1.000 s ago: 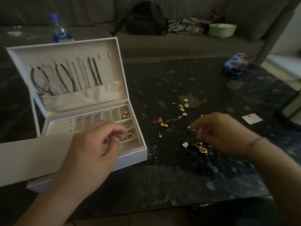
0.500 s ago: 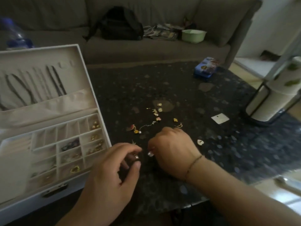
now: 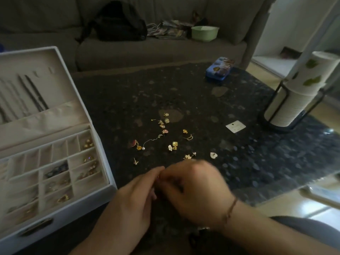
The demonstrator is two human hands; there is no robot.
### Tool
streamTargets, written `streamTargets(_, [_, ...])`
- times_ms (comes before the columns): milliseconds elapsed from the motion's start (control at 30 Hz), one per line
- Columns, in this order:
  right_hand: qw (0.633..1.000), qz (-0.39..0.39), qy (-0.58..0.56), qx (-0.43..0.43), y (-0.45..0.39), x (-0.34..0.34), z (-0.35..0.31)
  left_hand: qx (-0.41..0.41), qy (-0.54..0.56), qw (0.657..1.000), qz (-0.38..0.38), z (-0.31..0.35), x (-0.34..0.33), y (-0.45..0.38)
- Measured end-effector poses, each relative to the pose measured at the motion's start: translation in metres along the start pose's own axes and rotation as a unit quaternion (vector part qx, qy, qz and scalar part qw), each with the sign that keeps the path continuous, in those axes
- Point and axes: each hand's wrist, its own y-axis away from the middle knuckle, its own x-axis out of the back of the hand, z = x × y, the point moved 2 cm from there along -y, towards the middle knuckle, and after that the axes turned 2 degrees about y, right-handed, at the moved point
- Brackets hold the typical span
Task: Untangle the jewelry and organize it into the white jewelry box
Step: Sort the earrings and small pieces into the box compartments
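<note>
A dark speckled table (image 3: 184, 92) fills the view, and the white box (image 3: 55, 162) stands open at its left edge, lid up with chains hanging inside it and small gold pieces lying in several tray compartments. Right of the box, near the table's middle, loose earrings (image 3: 165, 137) lie scattered. Nearer than these, just right of the box's front corner, the two hands meet fingertip to fingertip. The left hand (image 3: 132, 205) has its fingers curled, thumb and forefinger drawn together; the right hand (image 3: 195, 190), blurred, curls its fingers toward the same spot. Something tiny seems pinched between them, but I cannot tell what it is.
</note>
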Motion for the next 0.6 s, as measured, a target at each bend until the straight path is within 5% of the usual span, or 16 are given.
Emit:
streamTargets(167, [0.980, -0.104, 0.118, -0.121, -0.011, 0.030, 0.051, 0.014, -0.011, 0.999, -0.035, -0.011, -0.021, -0.018])
streamTargets(600, [0.965, -0.150, 0.198, -0.081, -0.024, 0.021, 0.065, -0.019, -0.058, 0.998, -0.036, -0.020, -0.029, -0.018])
